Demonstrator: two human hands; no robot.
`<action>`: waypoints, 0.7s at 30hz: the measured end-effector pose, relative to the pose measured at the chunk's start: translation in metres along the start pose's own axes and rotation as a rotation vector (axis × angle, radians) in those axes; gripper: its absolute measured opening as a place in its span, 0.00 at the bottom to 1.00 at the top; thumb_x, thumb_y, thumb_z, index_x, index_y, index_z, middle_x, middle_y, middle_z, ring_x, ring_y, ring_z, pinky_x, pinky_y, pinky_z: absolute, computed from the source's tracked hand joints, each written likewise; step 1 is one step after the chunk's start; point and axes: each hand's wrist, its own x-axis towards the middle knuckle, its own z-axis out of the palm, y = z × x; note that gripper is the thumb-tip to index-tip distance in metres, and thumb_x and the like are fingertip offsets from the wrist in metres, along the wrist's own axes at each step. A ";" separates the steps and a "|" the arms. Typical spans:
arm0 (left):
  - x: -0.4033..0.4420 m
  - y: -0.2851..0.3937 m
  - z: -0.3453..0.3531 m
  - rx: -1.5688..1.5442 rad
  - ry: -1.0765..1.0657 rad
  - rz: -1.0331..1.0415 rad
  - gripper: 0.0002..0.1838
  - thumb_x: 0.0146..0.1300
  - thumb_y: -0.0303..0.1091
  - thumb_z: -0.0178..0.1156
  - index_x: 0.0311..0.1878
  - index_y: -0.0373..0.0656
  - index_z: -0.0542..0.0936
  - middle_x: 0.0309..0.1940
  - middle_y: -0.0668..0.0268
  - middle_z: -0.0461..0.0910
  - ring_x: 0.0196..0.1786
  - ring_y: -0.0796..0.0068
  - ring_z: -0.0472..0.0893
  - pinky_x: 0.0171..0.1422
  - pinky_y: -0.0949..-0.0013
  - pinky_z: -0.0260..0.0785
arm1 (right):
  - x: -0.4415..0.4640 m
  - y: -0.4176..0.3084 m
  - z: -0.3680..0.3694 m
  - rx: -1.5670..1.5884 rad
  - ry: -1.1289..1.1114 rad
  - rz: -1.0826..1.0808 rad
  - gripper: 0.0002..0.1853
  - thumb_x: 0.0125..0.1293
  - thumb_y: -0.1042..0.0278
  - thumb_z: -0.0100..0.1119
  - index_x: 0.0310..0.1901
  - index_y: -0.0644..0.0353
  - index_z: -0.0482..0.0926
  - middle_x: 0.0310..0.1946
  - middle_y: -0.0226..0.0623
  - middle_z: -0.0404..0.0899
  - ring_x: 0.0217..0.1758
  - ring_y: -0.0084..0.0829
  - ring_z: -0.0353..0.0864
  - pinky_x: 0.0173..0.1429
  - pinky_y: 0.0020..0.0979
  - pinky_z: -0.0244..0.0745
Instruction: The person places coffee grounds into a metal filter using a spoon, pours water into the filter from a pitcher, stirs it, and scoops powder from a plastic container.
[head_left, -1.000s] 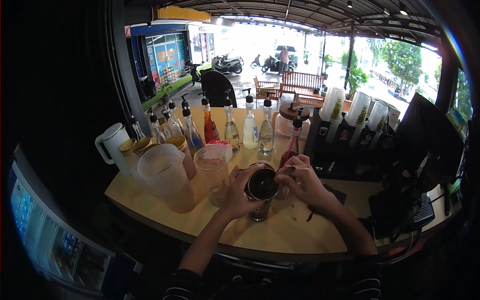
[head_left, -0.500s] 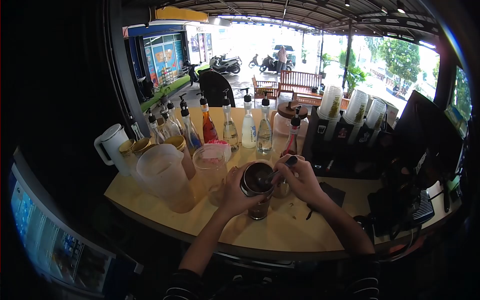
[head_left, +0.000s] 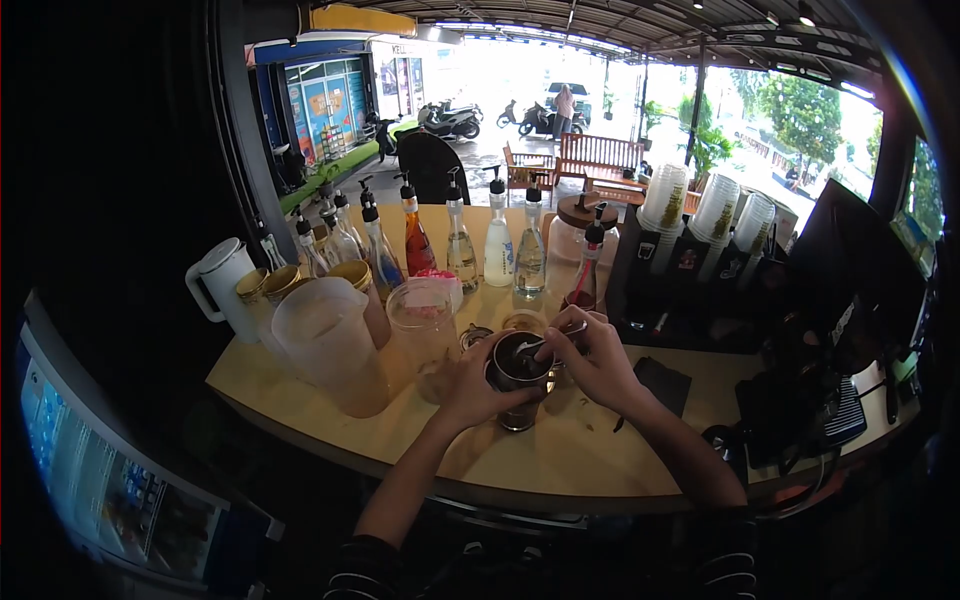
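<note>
My left hand (head_left: 474,388) is wrapped round a metal cup (head_left: 520,375) with something dark inside, tilted over a glass (head_left: 518,415) on the counter. My right hand (head_left: 592,365) is closed on a spoon (head_left: 573,329), whose lower end dips into the cup. Just left of my left hand stands a clear plastic jar (head_left: 421,318), with a large frosted pitcher (head_left: 325,335) beyond it. A pump bottle with a red tube (head_left: 587,268) rises behind my right hand.
Several pump bottles (head_left: 461,250) line the far side of the counter (head_left: 330,425). Stacked plastic cups (head_left: 664,200) stand in a black holder at the right, near a dark screen (head_left: 835,265). A white jug (head_left: 228,285) is at the left. Outside, a person (head_left: 564,112) stands near motorbikes.
The spoon has come into clear view and its handle has shifted in my right hand. My left hand keeps hold of the cup, which has changed its tilt slightly.
</note>
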 end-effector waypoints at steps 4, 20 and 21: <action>-0.001 0.002 -0.002 -0.003 0.027 0.051 0.45 0.37 0.49 0.78 0.60 0.40 0.71 0.49 0.56 0.78 0.54 0.61 0.79 0.62 0.62 0.69 | 0.001 0.001 0.003 -0.085 -0.008 -0.036 0.08 0.69 0.67 0.55 0.36 0.62 0.73 0.25 0.31 0.82 0.30 0.24 0.84 0.53 0.28 0.65; 0.017 0.044 -0.012 0.494 0.147 0.440 0.07 0.60 0.31 0.59 0.39 0.40 0.81 0.33 0.61 0.80 0.39 0.59 0.78 0.54 0.62 0.64 | 0.001 0.016 -0.018 -0.047 0.128 -0.046 0.10 0.62 0.68 0.62 0.42 0.62 0.79 0.33 0.33 0.80 0.32 0.23 0.74 0.44 0.28 0.70; 0.016 0.044 -0.014 0.494 0.148 0.443 0.07 0.60 0.31 0.59 0.39 0.40 0.81 0.33 0.61 0.80 0.39 0.59 0.78 0.54 0.62 0.64 | -0.002 0.030 -0.028 -0.116 0.126 0.100 0.11 0.63 0.69 0.61 0.43 0.65 0.78 0.34 0.34 0.80 0.34 0.22 0.75 0.44 0.27 0.72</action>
